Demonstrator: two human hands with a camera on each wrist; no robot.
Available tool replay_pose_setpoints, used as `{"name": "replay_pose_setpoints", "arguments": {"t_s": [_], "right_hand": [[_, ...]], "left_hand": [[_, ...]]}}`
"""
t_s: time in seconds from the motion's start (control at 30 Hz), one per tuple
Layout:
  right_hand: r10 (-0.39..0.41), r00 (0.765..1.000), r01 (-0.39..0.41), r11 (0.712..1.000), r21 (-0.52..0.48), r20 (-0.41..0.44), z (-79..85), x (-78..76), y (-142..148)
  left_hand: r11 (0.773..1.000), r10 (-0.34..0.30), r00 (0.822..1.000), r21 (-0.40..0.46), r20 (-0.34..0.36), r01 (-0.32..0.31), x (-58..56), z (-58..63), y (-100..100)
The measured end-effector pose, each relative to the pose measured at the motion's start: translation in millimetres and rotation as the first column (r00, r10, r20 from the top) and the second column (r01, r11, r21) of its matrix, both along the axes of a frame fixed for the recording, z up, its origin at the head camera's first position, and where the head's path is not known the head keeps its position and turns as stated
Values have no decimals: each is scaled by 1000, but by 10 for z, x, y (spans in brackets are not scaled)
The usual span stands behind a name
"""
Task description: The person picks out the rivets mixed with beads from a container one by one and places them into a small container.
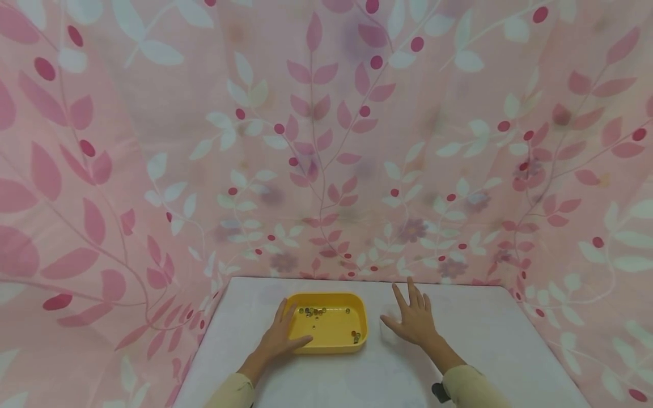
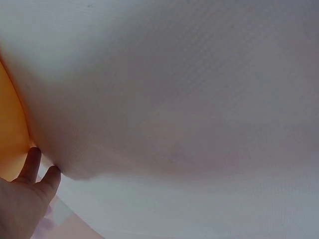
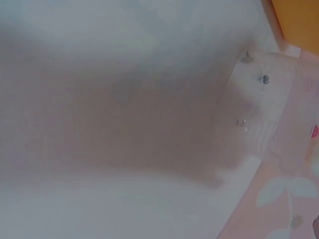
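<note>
A yellow rectangular tray [image 1: 329, 349] rests on the white table, with several small glassy, marble-like balls [image 1: 315, 311] scattered inside. My left hand [image 1: 278, 335] lies along its left side, fingers fairly straight at the outer wall and the thumb reaching over the front left corner. In the left wrist view, fingertips of the left hand [image 2: 30, 194] are beside the tray's wall [image 2: 10, 124]. To the right of the tray, my right hand [image 1: 415, 322] is spread above the table, holding nothing visible. The right wrist view shows a clear see-through container [image 3: 254, 104] with a few small balls [image 3: 264, 79].
The white table [image 1: 336, 379] ends at a back edge against a pink leaf-patterned curtain [image 1: 326, 170], which also hangs on both sides. A dark object [image 1: 440, 392] is by the right sleeve.
</note>
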State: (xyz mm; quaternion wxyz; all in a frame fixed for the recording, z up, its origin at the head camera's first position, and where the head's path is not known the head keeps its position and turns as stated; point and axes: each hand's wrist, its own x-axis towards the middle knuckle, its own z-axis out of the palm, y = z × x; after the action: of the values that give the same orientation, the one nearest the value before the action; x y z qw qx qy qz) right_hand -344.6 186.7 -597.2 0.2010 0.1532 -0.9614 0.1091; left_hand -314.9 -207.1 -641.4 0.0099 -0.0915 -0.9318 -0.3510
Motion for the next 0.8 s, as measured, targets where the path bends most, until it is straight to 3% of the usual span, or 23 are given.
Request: {"name": "replay_pose_setpoints", "arguments": {"t_s": [0.3,0.8], "right_hand": [[31,998,-32,999,13,61,-33,-15,-240],[79,988,-75,997,-29,132,-76,-17,-605]], "left_hand": [[1000,-13,1000,-21,13,13,-31,-72,35],[1000,-3,1000,-26,1,3,-22,-41,-14]]}}
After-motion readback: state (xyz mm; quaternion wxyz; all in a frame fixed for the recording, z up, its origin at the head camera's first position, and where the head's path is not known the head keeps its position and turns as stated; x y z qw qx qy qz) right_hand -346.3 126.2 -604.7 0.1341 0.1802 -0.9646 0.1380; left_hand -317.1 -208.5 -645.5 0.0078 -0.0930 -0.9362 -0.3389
